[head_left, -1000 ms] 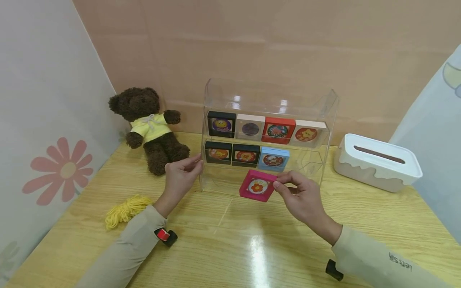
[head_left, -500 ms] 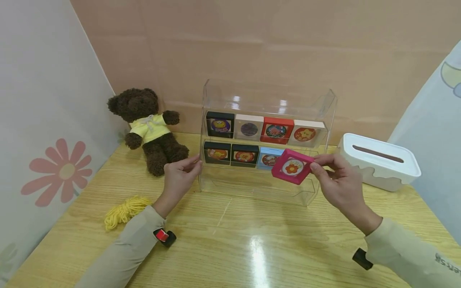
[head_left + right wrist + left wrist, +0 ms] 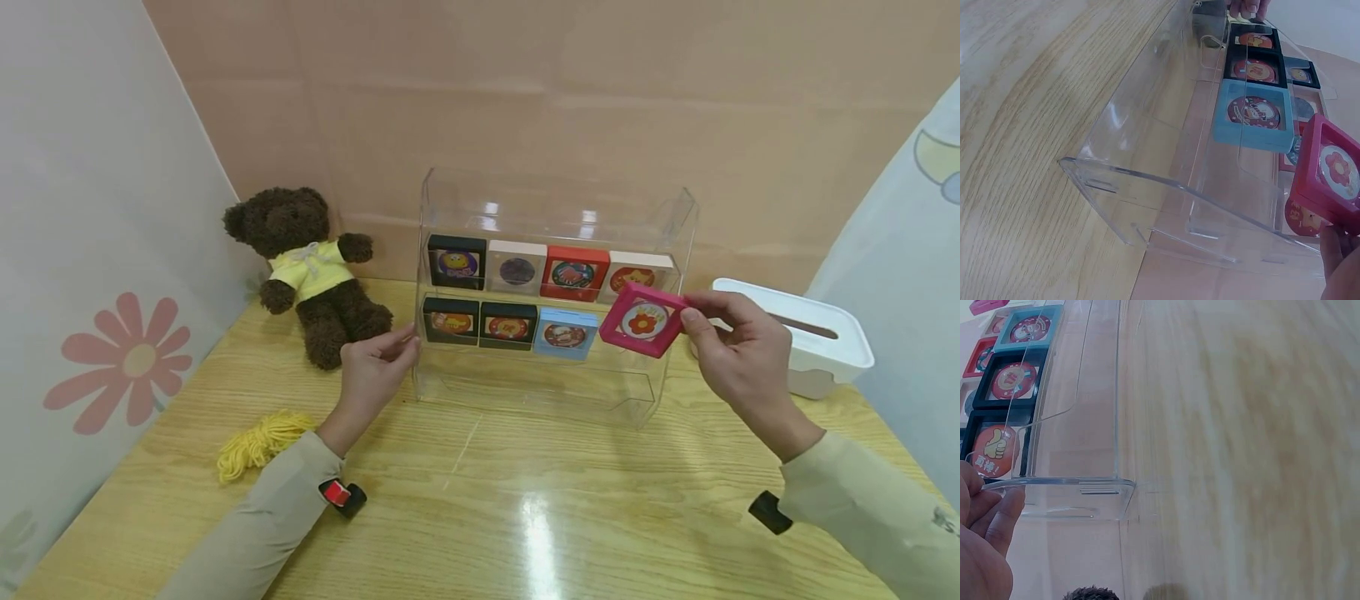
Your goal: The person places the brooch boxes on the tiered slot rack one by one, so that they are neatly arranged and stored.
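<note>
A clear acrylic display rack (image 3: 517,387) stands on the table. My left hand (image 3: 375,368) pinches the rack's left side panel between thumb and fingers. In my right hand (image 3: 746,362) a pink square box frame (image 3: 642,322) with a flower badge is pinched by its right edge. The pink frame is raised and tilted, in front of the middle tier's right end, beside a light blue frame (image 3: 566,352). Two black frames (image 3: 507,327) sit left of the blue one. On the tier above are black (image 3: 457,240), white (image 3: 516,250), red (image 3: 576,255) and white (image 3: 647,260) frames.
A brown teddy bear (image 3: 318,262) in a yellow top leans at the back left. Yellow yarn (image 3: 262,442) lies near the left forearm. Behind the right hand is a white tissue box (image 3: 825,321), partly covered by that hand.
My right hand has carried the pink frame up and rightward, from below the blue frame to the right of it. The left hand stays on the rack's side.
</note>
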